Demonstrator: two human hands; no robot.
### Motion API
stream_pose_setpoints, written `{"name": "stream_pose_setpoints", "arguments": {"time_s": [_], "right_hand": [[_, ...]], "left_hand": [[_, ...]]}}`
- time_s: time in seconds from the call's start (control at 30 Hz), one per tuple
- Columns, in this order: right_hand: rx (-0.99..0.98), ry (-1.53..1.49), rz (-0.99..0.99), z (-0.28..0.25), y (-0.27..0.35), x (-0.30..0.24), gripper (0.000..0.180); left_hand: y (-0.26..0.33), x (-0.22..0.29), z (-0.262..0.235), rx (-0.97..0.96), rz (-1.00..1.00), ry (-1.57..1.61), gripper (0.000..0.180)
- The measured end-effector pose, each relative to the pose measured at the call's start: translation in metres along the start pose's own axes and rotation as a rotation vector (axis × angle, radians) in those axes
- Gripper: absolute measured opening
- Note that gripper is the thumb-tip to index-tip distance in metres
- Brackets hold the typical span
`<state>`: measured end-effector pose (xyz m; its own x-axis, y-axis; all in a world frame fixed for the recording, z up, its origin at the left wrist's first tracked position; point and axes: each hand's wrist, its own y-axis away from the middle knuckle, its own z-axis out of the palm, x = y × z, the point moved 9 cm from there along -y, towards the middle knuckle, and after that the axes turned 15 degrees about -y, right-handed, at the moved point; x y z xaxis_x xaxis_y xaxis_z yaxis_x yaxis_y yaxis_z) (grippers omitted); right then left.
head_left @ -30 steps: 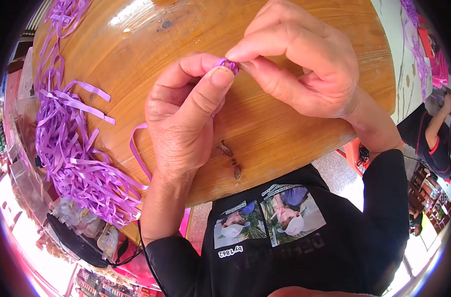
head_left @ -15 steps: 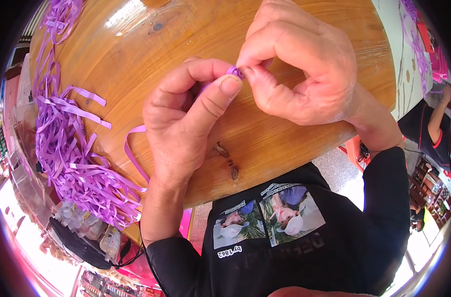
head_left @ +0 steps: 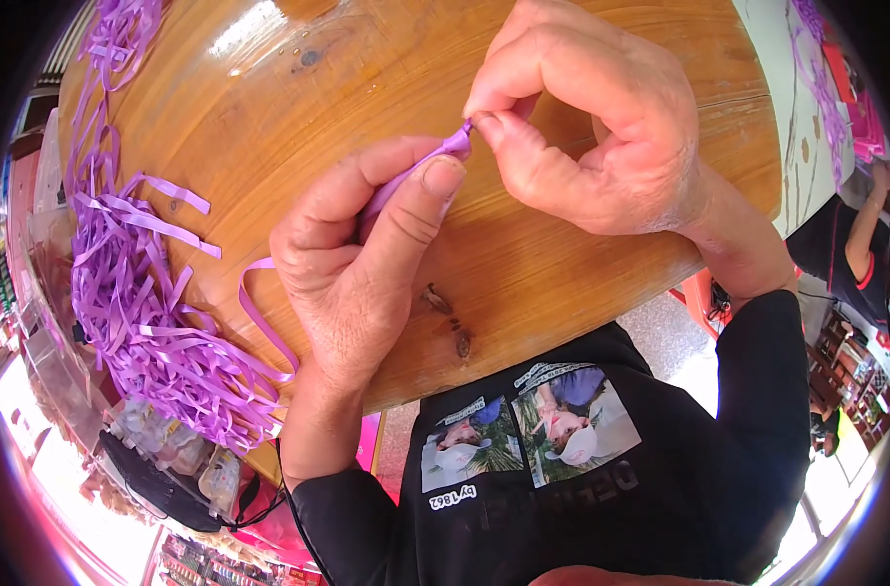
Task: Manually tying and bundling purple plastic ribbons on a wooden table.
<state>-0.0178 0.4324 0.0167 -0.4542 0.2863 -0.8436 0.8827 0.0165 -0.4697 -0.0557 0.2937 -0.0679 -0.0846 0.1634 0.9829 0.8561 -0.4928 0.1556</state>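
Observation:
A purple ribbon (head_left: 406, 178) runs along the fingers of my left hand (head_left: 352, 249), pinched between its thumb and forefinger. From that pinch a short twisted or knotted end sticks out to the right. My right hand (head_left: 601, 127) grips this tip between thumb and forefinger, close to the left thumb. A loose loop of the ribbon hangs by my left wrist and runs toward a big tangled heap of purple ribbon (head_left: 152, 313) at the table's left edge. The rest of the ribbon inside my left palm is hidden.
The wooden table (head_left: 269, 146) has a rounded edge and a glare spot at the back left. Clear plastic bags and a black item (head_left: 157, 483) lie beyond its left edge. At right are a white marbled surface (head_left: 806, 117) with more purple ribbon and another person's arm (head_left: 865, 225).
My left hand has shifted slightly left and down, away from the right fingers. The small loop at the fingertips now looks drawn into a narrow twist, with more flat ribbon showing.

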Motion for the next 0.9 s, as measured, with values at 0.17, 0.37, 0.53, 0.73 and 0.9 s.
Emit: {"name": "stream_pose_setpoints", "arguments": {"time_s": [0.17, 0.37, 0.53, 0.73, 0.9], "right_hand": [[0.005, -0.034, 0.11, -0.001, -0.003, 0.007, 0.015], [-0.514, -0.229, 0.464, 0.036, -0.003, 0.051, 0.022], [-0.579, -0.261, 0.502, 0.044, 0.004, 0.059, 0.025], [-0.442, -0.197, 0.339, 0.037, 0.003, 0.054, 0.026], [-0.327, -0.141, 0.205, 0.03, 0.006, 0.05, 0.027]], "left_hand": [[-0.001, -0.007, -0.004, 0.008, -0.076, 0.022, 0.013], [-0.002, -0.008, -0.003, -0.018, -0.07, 0.001, 0.012], [-0.003, -0.003, -0.003, -0.04, 0.007, -0.086, 0.012], [0.0, 0.01, -0.012, 0.019, 0.09, -0.158, 0.009], [0.0, 0.006, -0.016, 0.052, 0.029, -0.089, 0.008]]}}
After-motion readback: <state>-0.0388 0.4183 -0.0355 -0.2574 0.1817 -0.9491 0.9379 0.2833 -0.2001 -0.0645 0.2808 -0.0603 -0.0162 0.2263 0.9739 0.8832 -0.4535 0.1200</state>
